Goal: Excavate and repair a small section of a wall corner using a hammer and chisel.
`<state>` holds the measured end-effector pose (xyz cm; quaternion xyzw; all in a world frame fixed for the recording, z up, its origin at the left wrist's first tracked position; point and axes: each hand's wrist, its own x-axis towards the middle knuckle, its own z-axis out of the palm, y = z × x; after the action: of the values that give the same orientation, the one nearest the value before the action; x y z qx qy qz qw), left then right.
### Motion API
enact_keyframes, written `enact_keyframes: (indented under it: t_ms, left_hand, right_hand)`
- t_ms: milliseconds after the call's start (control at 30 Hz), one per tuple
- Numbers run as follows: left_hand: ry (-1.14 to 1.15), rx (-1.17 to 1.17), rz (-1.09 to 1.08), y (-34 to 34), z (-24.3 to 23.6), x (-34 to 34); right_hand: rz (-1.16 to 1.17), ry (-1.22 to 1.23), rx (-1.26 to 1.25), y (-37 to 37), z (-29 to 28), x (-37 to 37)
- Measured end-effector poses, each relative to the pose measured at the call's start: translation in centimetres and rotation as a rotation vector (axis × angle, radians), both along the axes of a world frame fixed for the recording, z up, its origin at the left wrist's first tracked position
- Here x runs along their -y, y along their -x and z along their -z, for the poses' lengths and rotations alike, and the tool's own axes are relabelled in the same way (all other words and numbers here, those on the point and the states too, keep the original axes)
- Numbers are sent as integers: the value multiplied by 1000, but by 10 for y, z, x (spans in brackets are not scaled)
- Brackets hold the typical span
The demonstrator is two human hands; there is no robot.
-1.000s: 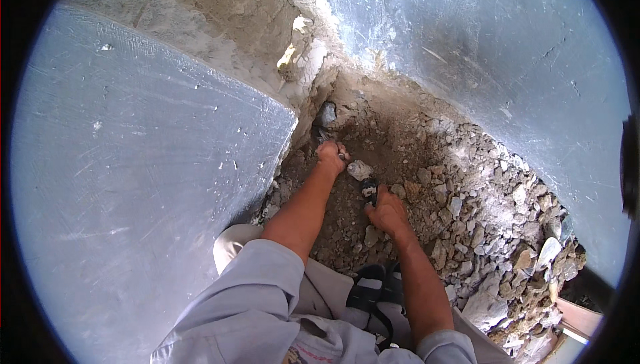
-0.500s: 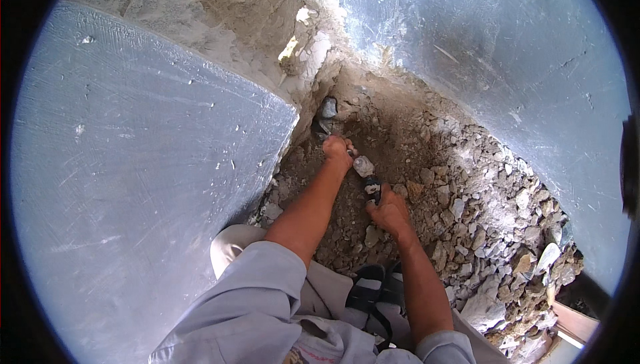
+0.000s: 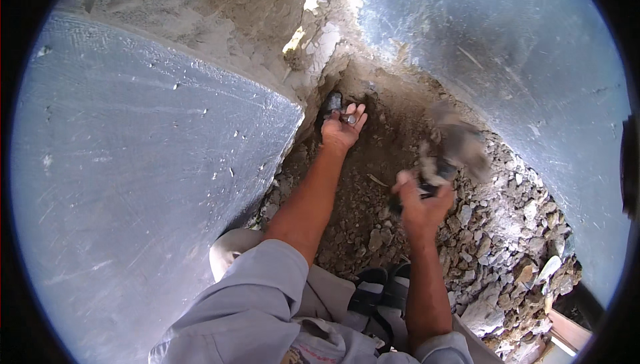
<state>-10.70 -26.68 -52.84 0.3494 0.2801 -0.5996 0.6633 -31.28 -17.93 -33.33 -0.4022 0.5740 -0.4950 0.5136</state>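
In the narrow corner between the two grey slabs, my left hand point(image 3: 341, 136) holds a metal chisel point(image 3: 350, 119). My thumb lies over it, the fingers are partly stretched out, and its round end points back toward me. Its far end is lost in shadow beside a dark grey stone point(image 3: 333, 101). Lower and to the right, my right hand point(image 3: 425, 211) is wrapped round the dark handle of a hammer point(image 3: 460, 144). The hammer head is raised over the rubble, up and right of the hand, and smeared by motion.
A smooth grey slab point(image 3: 160, 184) rises on the left and another grey slab point(image 3: 507, 44) on the right. Broken stones point(image 3: 480, 251) cover the ground at the right. Bare earth point(image 3: 233, 11) lies beyond, and my sandalled feet point(image 3: 370, 291) are below.
My right hand has swung the hammer up and to the right, away from the chisel. My left hand has moved slightly forward, its fingers loosening and the chisel's round end now showing.
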Motion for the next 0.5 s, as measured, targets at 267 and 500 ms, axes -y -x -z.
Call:
enact_keyframes:
  t_ms: [267,500]
  left_hand:
    - [40,-57,91,-1,8,4]
    - [98,35,90,-12,-1,-5]
  right_hand:
    - [-403,-143,-295,-49,108,17]
    - [32,182,36,-27,5,24]
